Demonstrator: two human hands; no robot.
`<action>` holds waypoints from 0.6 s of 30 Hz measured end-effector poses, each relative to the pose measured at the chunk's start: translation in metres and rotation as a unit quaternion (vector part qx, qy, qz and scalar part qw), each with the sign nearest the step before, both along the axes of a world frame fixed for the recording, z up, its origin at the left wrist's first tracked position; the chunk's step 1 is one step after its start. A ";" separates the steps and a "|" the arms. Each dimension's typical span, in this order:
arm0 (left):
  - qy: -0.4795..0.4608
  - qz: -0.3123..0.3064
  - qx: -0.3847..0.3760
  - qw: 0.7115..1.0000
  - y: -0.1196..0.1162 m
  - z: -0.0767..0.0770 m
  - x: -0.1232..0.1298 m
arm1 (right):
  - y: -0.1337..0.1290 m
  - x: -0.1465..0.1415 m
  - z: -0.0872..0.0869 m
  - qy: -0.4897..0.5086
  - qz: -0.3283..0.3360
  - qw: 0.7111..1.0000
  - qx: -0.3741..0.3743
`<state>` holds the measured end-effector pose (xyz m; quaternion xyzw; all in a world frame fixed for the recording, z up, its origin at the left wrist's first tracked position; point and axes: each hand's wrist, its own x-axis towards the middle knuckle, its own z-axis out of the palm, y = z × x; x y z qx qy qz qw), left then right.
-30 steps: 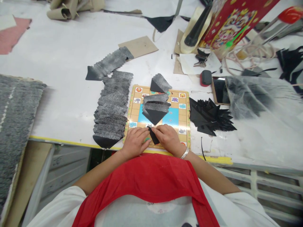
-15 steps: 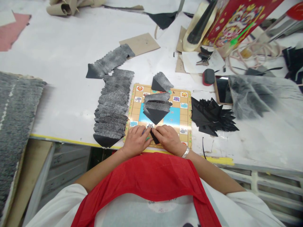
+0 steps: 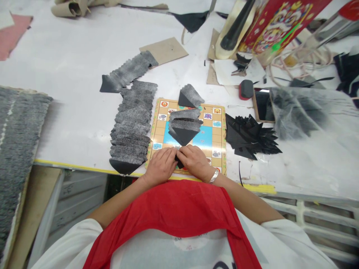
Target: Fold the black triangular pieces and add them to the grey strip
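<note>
White work surface (image 3: 78,74) fills most of the head view, its yellow-edged front running across the lower middle of the frame. At centre, a printed game board (image 3: 159,131) lies flat. Left hand (image 3: 161,164) and right hand (image 3: 196,162) are close together over its near edge, fingertips of both closed on a small black piece (image 3: 180,163), partly covered by the fingers. Just beyond: overlapping grey-and-black pieces (image 3: 183,135) on the board. Left of the board: a long overlapped grey column (image 3: 131,119); right of it, a fanned black pile (image 3: 249,138). Containers: translucent plastic sheet or bag (image 3: 336,116) at right, dark contents (image 3: 301,117) showing through, items not distinguishable; cream holder (image 3: 220,48) at upper right, black-handled object (image 3: 231,39) lying in it; red printed box or bag (image 3: 280,22) beside, contents not visible.
</note>
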<state>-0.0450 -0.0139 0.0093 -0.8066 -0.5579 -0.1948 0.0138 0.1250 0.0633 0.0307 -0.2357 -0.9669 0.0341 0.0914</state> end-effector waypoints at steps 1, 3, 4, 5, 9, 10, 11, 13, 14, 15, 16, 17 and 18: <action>0.005 0.001 -0.002 1.000 0.000 -0.001 0.000 | 0.001 0.003 0.000 0.006 0.000 1.000 0.002; 0.013 -0.001 0.000 1.000 0.000 -0.001 0.000 | 0.001 0.013 -0.002 0.024 0.001 1.000 0.010; 0.013 -0.003 0.001 1.000 -0.001 -0.001 0.000 | 0.001 0.020 -0.003 0.032 0.001 0.999 0.013; 0.013 -0.005 0.001 1.000 -0.001 -0.001 0.000 | 0.000 0.027 -0.004 0.039 0.002 0.999 0.015; 0.011 0.006 -0.015 1.000 -0.001 0.003 0.002 | -0.004 0.047 -0.005 0.041 0.003 0.999 0.014; 0.014 0.009 -0.022 1.000 -0.001 0.004 0.003 | -0.005 0.049 -0.004 0.038 0.004 0.999 0.014; 0.021 0.010 -0.031 0.999 -0.001 0.006 0.003 | -0.006 0.051 -0.003 0.034 0.006 0.999 0.014; 0.041 0.008 -0.045 0.998 -0.001 0.009 0.005 | -0.007 0.051 -0.001 0.030 0.013 0.999 0.017; 0.053 0.005 -0.050 0.997 -0.001 0.010 0.005 | -0.007 0.051 0.000 0.029 0.017 0.999 0.020; 0.064 0.002 -0.052 0.997 -0.001 0.010 0.005 | -0.008 0.051 0.000 0.028 0.020 0.999 0.023; 0.073 0.001 -0.053 0.996 -0.001 0.011 0.006 | -0.008 0.052 0.001 0.027 0.023 0.999 0.025; 0.078 0.000 -0.054 0.996 -0.002 0.010 0.006 | -0.008 0.052 0.001 0.025 0.025 0.999 0.025; 0.080 0.000 -0.055 0.995 -0.002 0.010 0.006 | -0.008 0.053 0.001 0.021 0.026 0.999 0.023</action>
